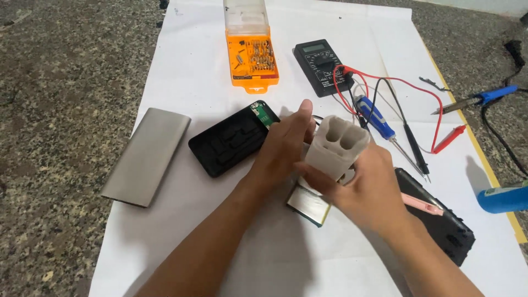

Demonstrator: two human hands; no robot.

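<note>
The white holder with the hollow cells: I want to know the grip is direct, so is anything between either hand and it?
Nothing visible. Both the left hand and the right hand lie straight on the white holder, held above the flat pouch cell.

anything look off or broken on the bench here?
Mostly disassembly. A black tray lies open with its green circuit board exposed, apart from the grey metal sleeve. Both hands, left hand and right hand, grip an empty white holder.
</note>
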